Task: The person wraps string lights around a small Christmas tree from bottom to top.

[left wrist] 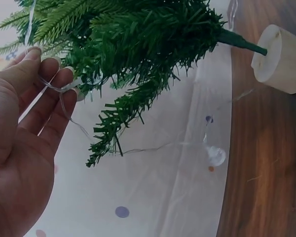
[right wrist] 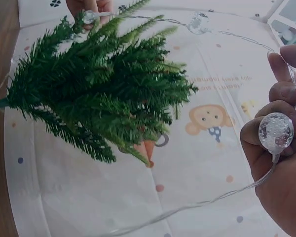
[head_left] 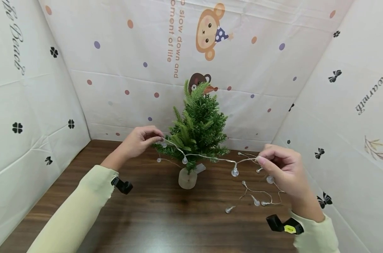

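Observation:
A small artificial Christmas tree [head_left: 201, 123] stands upright on a pale round base [head_left: 187, 178] in the head view. Across its front runs a string of lights [head_left: 210, 157] with clear bubble bulbs, held between both hands. At the tree's left side, my left hand [head_left: 141, 140] pinches the wire between thumb and fingers; a bulb hangs just by the fingertips. My right hand [head_left: 284, 168], to the right of the tree, pinches the wire with thumb and forefinger. A clear bulb [right wrist: 276, 132] lies against its curled fingers in the right wrist view.
More bulbs and wire [head_left: 264, 202] lie loose on the brown wooden table [head_left: 147, 218] at the right. A bulb [left wrist: 215, 155] hangs on a wire below the tree's left branches. Printed white cloth walls [head_left: 115, 45] enclose the back and both sides.

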Available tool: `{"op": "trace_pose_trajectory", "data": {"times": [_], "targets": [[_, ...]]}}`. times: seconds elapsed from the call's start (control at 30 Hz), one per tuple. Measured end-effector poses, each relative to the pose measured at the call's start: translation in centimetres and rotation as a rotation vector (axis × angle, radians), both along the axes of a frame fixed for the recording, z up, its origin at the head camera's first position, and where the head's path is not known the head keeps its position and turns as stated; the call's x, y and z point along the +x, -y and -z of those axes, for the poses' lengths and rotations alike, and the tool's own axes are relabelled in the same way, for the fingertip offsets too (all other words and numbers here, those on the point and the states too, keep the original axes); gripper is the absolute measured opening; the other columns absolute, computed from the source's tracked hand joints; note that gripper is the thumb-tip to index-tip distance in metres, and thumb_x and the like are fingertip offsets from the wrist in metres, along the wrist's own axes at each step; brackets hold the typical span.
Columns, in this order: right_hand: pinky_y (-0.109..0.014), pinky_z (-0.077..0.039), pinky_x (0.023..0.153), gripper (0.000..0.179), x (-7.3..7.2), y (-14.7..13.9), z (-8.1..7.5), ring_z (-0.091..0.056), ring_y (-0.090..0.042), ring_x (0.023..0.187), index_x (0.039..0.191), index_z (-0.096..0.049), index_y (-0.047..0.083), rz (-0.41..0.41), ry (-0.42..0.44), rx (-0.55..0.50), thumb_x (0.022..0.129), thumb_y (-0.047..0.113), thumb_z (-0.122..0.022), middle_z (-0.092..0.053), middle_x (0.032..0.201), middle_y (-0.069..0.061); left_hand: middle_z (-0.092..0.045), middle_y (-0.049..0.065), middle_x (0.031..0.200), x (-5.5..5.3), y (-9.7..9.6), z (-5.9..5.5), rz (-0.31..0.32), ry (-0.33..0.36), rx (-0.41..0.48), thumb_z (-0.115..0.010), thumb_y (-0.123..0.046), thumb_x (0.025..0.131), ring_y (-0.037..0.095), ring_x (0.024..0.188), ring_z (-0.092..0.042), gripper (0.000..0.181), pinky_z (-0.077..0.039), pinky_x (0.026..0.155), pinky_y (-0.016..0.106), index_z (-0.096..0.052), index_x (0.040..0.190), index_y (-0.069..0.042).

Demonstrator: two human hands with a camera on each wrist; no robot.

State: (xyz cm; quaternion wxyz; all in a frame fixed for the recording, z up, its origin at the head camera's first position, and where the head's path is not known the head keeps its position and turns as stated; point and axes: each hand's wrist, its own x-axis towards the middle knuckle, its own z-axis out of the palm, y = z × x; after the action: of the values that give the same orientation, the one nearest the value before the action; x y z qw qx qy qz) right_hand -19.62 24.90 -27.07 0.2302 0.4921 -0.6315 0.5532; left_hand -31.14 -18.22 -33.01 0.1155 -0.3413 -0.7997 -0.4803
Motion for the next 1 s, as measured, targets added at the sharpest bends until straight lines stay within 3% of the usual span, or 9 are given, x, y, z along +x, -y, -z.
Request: {"op": "trace_pose_trajectory", "data": {"times": [0.33, 0.47, 0.63, 0.8, 1.0], "targets": [[-0.025, -0.029, 0.047, 0.024, -0.8, -1.7, -0.5, -0.044, -0.012, 0.059, 0.084, -0.066, -0.014, 0.103, 0.086, -0.124, 0.084, -0.030, -0.049, -0.056, 0.070, -0.002, -0.071, 0.005, 0.105, 0.5, -0.7, 0.4, 0.006, 0.016, -0.014, -0.065, -0.014, 0.101, 0.026, 0.083, -0.066, 0.012, -0.054, 0.067, 0.027, -0.075, 0.108, -0.015], [-0.026, -0.026, 0.047, 0.024, -1.2, -2.4, -0.6, -0.042, -0.013, 0.058, 0.084, -0.064, -0.015, 0.068, 0.082, -0.141, 0.084, -0.031, -0.046, -0.054, 0.070, -0.004, -0.071, 0.007, 0.108, 0.7, -0.9, 0.4, 0.025, 0.026, -0.016, -0.064, -0.010, 0.101, 0.024, 0.088, -0.069, 0.013, -0.058, 0.073, 0.031, -0.074, 0.110, -0.011], [-0.026, -0.026, 0.049, 0.025, -1.4, -3.3, -0.5, -0.041, -0.013, 0.061, 0.083, -0.063, -0.015, 0.051, 0.085, -0.117, 0.083, -0.033, -0.046, -0.050, 0.069, -0.004, -0.072, 0.005, 0.107, 0.7, -1.1, 0.3, 0.003, 0.020, -0.078, -0.066, -0.010, 0.100, 0.020, 0.093, -0.069, 0.015, -0.058, 0.080, 0.039, -0.074, 0.113, -0.012], [-0.026, -0.027, 0.050, 0.024, -1.4, -3.9, -0.3, -0.042, -0.014, 0.065, 0.083, -0.063, -0.016, -0.007, 0.072, -0.099, 0.082, -0.034, -0.046, -0.051, 0.070, -0.006, -0.073, 0.002, 0.107, 0.9, -0.9, 0.3, -0.002, -0.003, -0.125, -0.068, -0.013, 0.099, 0.014, 0.094, -0.067, 0.019, -0.057, 0.081, 0.033, -0.072, 0.118, -0.013], [-0.027, -0.029, 0.050, 0.020, -1.1, -4.1, 0.2, -0.044, -0.015, 0.066, 0.084, -0.063, -0.017, -0.127, 0.040, -0.056, 0.084, -0.031, -0.049, -0.051, 0.071, -0.007, -0.072, 0.000, 0.108, 1.0, -0.4, 0.3, 0.062, -0.029, -0.084, -0.068, -0.011, 0.099, 0.010, 0.097, -0.068, 0.013, -0.056, 0.086, 0.027, -0.075, 0.109, -0.016]]}}
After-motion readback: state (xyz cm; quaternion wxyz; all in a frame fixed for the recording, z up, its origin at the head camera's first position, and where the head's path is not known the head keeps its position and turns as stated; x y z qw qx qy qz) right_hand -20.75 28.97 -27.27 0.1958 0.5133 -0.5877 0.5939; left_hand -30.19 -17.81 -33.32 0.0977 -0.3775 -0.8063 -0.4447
